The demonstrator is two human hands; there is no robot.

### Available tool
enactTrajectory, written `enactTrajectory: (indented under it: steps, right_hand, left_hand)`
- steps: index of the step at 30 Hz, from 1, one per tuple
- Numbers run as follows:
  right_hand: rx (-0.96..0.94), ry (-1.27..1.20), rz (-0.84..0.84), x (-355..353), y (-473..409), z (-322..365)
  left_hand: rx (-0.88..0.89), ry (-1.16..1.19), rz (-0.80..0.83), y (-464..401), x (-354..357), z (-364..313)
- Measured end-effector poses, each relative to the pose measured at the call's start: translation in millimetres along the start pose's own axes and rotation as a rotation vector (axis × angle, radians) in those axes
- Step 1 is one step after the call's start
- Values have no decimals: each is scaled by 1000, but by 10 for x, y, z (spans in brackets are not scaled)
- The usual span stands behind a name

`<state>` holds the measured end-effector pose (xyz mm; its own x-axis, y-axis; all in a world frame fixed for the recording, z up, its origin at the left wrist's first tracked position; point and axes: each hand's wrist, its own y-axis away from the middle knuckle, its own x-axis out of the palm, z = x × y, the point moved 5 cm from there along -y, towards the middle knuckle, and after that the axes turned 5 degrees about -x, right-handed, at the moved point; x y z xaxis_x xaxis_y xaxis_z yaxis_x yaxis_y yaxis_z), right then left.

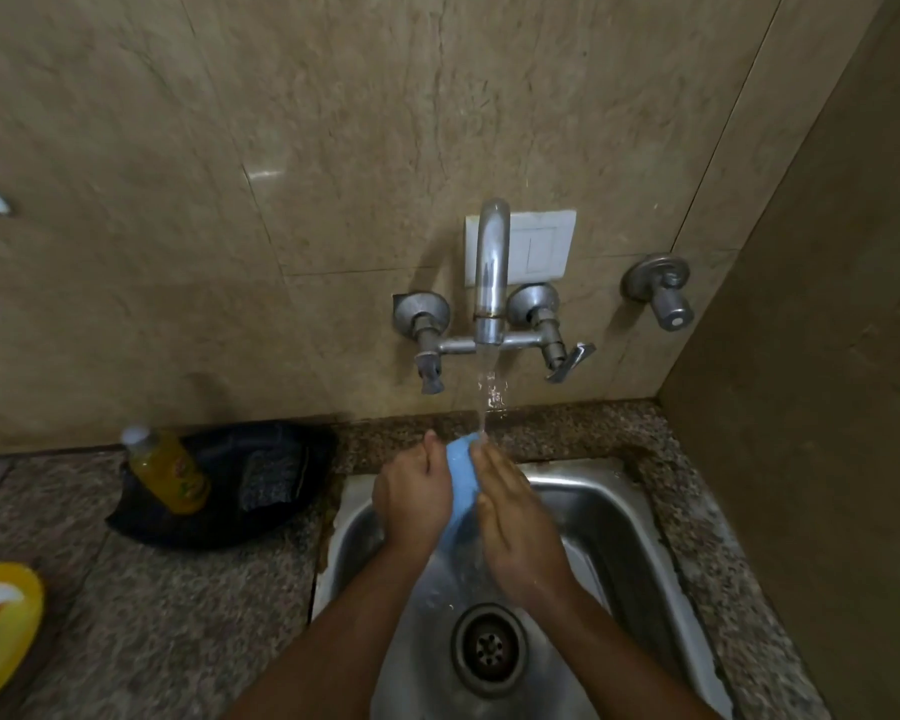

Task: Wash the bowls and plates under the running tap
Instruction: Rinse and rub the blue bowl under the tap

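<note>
Yellow plate [1, 615] at surface's left edge, unwashed by appearance. Over sink [619, 517], left hand [411, 498] and right hand [515, 522] each pinch a blue dish [461, 485], on edge under tap [491, 272] stream. Risk: wet grip slips, dish drops into basin.

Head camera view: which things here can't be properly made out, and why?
- Pale blue dish: mostly covered by the left hand and right hand; bowl or plate is unclear.
- Yellow plastic item: cut off by the left edge.
- Yellow liquid bottle: label blurred.
- Dark scrub pad in the black tray: too dim for detail.
</note>
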<state>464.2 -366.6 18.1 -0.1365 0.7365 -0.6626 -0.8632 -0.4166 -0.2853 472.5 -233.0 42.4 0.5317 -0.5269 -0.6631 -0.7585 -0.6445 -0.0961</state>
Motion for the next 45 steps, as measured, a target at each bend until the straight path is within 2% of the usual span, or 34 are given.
enactTrajectory:
  steps: [3, 6, 7, 8, 11, 15, 19, 22, 24, 27, 30, 33, 34, 37, 38, 41, 42, 45]
  right_hand:
    - [220, -193, -71, -41, -32, -213]
    - [126, -178, -9, -82, 3, -169]
    - [118, -256, 10, -66, 11, -199]
    - [177, -382, -12, -72, -25, -251]
    - [570, -697, -248, -55, -106, -455]
    - [857, -1086, -254, 46, -71, -432]
    - [735, -1035, -278, -95, -200, -435]
    - [618, -922, -199, -187, -329, -409]
    - [539, -875, -149, -226, -396, -383]
    - [463, -706, -147, -291, -451, -302]
    - [262, -230, -199, -277, -312, 1]
    - [-38, 79, -27, -13, -79, 331]
    - [-44, 75, 1, 45, -31, 264]
    - [244, -116, -94, 16, -34, -40]
    - [226, -96, -107, 1, -50, 10]
    - [-71, 32, -50, 60, -52, 253]
    - [-70, 29, -45, 69, -44, 218]
    - [151, -89, -147, 29, -46, 101]
  left_hand:
    - [-77, 67, 27, 22, 29, 47]
    - [-266, 285, 83, -31, 88, 203]
    - [-334, 361, 102, -33, 100, 250]
    - [-415, 442, 118, -18, 106, 281]
    - [-611, 688, 193, 64, 135, 279]
    - [-581, 708, 253, 31, 196, 278]
    - [-330, 604, 329, -80, 168, 216]
    - [-108, 391, 403, -103, 151, 24]
    - [-25, 274, 379, -130, 114, -96]
    - [-12, 238, 272, -186, 57, -142]
    - [-57, 201, 104, -176, 23, -36]
    - [-106, 194, -10, -165, -17, 71]
    - [-106, 185, -19, -147, -33, 82]
    - [-98, 179, -44, -88, -58, 129]
    - [-100, 197, -47, -73, -63, 140]
    - [-130, 226, -59, -77, -54, 162]
    - [-139, 231, -56, -67, -59, 164]
    - [-233, 266, -18, -24, -4, 255]
